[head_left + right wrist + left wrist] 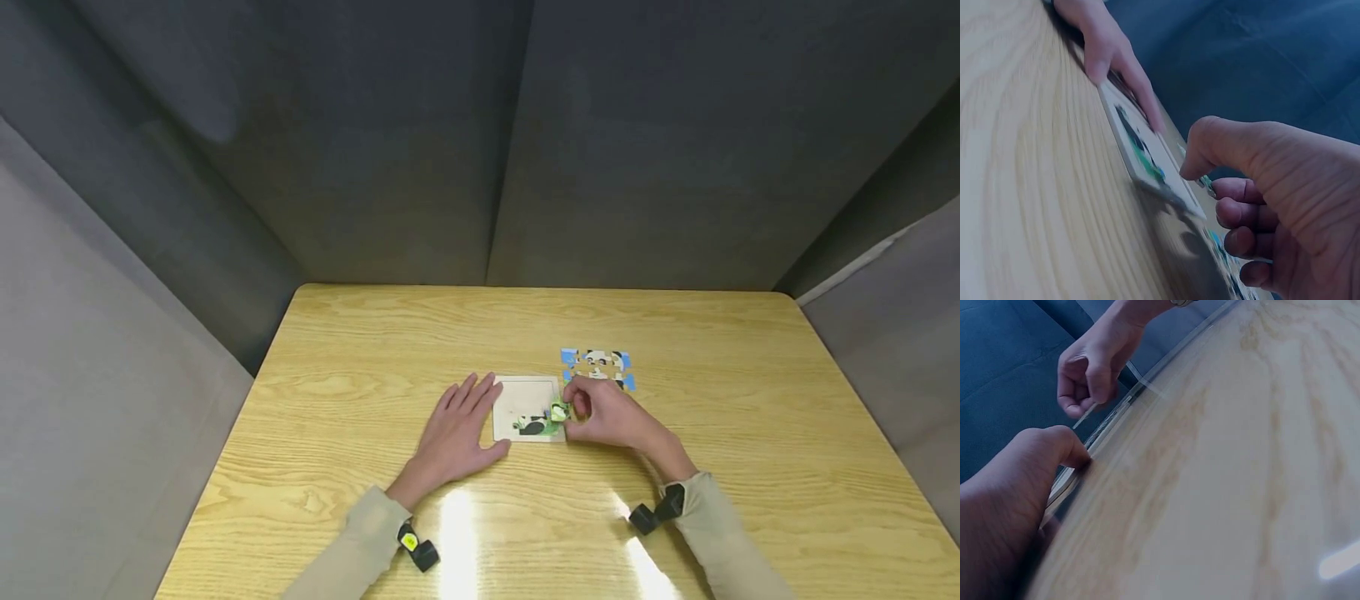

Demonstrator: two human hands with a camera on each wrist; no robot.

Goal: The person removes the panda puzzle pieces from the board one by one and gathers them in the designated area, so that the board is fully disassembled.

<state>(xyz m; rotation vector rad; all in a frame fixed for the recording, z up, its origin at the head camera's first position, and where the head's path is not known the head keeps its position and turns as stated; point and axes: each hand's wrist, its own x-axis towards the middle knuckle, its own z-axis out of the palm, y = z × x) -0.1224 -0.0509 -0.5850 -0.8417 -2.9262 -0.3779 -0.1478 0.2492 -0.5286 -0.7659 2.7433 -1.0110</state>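
A white puzzle tray (517, 395) lies on the table, with a few joined panda pieces (534, 426) along its lower edge. My left hand (459, 433) rests at the tray's left side, fingers spread straight, the thumb at the lower corner. Between thumb and fingers, my right hand (611, 414) pinches a small green and white puzzle piece (559, 411) over the tray's right edge. The right wrist view has this piece (1206, 184) partly hidden by the fingers. In the left wrist view the piece (1085, 415) shows edge-on, tilted.
Behind the right hand lies a group of puzzle pieces (600, 360) with a panda face and blue corners, partly covered by that hand. The wooden table (390, 333) reaches back to a dark curtain (390, 167). Grey partitions (112, 375) stand at both sides.
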